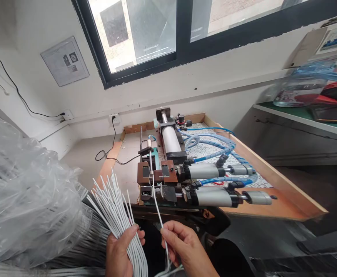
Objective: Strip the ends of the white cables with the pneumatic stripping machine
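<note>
We note one slim white cable (157,204) reaching into the silver-cylindered metal machine (171,140) at the front edge of the wood-rimmed brown desk (286,206), our right hand (182,246) pinching it, our left hand (120,248) clasping a thick white-cable bundle (113,217), finished share unverifiable.

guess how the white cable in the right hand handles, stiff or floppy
The white cable is probably stiff, spanning from right hand to machine with only a slight bend. Being thin, it looks light and may bow if pushed.
</note>
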Tool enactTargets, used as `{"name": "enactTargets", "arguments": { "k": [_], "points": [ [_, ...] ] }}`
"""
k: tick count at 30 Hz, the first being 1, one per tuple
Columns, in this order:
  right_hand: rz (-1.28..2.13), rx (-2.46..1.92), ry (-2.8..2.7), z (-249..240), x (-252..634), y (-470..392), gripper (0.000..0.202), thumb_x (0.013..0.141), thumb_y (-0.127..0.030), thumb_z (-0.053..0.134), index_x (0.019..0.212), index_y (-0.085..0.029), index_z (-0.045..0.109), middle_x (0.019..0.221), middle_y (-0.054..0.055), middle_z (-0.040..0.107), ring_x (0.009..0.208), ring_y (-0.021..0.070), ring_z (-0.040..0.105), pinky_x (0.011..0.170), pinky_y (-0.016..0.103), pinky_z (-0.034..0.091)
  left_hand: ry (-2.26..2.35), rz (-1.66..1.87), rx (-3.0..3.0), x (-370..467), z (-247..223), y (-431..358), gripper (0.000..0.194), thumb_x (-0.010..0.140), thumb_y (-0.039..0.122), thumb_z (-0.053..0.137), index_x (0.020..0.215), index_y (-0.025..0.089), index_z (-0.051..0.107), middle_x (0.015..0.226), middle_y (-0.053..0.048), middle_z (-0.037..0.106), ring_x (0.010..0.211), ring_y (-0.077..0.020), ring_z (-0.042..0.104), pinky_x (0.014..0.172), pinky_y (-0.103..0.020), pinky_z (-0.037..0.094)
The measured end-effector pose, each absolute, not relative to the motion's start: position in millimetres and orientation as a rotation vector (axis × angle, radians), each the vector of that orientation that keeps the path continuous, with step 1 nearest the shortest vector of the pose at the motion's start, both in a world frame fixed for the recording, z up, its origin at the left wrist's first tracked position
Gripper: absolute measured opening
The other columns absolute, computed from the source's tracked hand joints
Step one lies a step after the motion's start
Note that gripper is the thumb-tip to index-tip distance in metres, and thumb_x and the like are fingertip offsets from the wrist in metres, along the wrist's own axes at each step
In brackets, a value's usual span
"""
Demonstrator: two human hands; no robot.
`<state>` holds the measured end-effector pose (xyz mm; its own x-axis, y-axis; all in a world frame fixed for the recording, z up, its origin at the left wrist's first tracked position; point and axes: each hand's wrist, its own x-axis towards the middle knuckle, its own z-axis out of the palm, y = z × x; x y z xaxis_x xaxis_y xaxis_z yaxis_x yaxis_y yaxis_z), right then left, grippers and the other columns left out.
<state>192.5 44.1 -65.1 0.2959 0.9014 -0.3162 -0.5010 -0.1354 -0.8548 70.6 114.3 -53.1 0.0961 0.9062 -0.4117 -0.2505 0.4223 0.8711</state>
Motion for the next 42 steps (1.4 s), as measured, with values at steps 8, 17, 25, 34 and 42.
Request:
{"name": "enactTargets", "arguments": {
  "k": [8, 17, 25, 34, 42],
  "points": [
    [1.126, -1.291, -0.691, -73, 197, 47, 0.031, 0.07, -0.043, 0.052, 0.061, -0.014, 0.057, 0.047, -0.004, 0.043, 0.039, 0.0062, 0.031, 0.039, 0.02, 0.023, 1.1, 1.011, 0.786, 73, -50, 117, 0.013, 0.052, 0.015, 0.069, 0.063, 0.015, 0.061, 0.053, 0.001, 0.064, 0.052, -0.0155, 0.06, 0.054, -0.027, 0.047],
    [0.764, -1.943, -1.302, -125, 199, 43, 0.016, 0.065, -0.014, 0.052, 0.067, -0.017, 0.067, 0.071, 0.01, 0.064, 0.065, 0.0228, 0.058, 0.057, 0.028, 0.038, 1.029, 1.071, 0.878, 83, -41, 123, 0.019, 0.052, 0.014, 0.068, 0.071, 0.016, 0.067, 0.066, -0.001, 0.07, 0.069, -0.0173, 0.061, 0.071, -0.027, 0.044],
    [0.854, -1.248, -1.03, -59, 191, 69, 0.028, 0.074, -0.038, 0.05, 0.061, -0.017, 0.064, 0.054, 0.0, 0.053, 0.053, 0.0125, 0.046, 0.051, 0.022, 0.036, 0.907, 1.029, 0.946, 97, -34, 123, 0.014, 0.053, 0.013, 0.068, 0.066, 0.014, 0.066, 0.064, -0.002, 0.068, 0.062, -0.016, 0.059, 0.067, -0.028, 0.044],
    [1.154, -1.114, -0.543, -76, 196, 65, 0.032, 0.069, -0.042, 0.055, 0.061, -0.012, 0.062, 0.05, 0.0, 0.053, 0.044, 0.0078, 0.037, 0.042, 0.02, 0.026, 1.005, 1.05, 0.891, 98, -26, 135, 0.01, 0.054, 0.016, 0.068, 0.062, 0.013, 0.064, 0.052, -0.001, 0.064, 0.05, -0.0145, 0.057, 0.054, -0.026, 0.044],
    [1.189, -1.071, -0.49, -64, 199, 72, 0.029, 0.069, -0.04, 0.055, 0.062, -0.012, 0.06, 0.047, -0.004, 0.044, 0.043, 0.0065, 0.031, 0.044, 0.02, 0.023, 0.945, 1.057, 0.893, 101, -20, 136, 0.014, 0.052, 0.013, 0.069, 0.065, 0.016, 0.064, 0.057, 0.004, 0.065, 0.055, -0.0131, 0.058, 0.057, -0.024, 0.044]
  ]
}}
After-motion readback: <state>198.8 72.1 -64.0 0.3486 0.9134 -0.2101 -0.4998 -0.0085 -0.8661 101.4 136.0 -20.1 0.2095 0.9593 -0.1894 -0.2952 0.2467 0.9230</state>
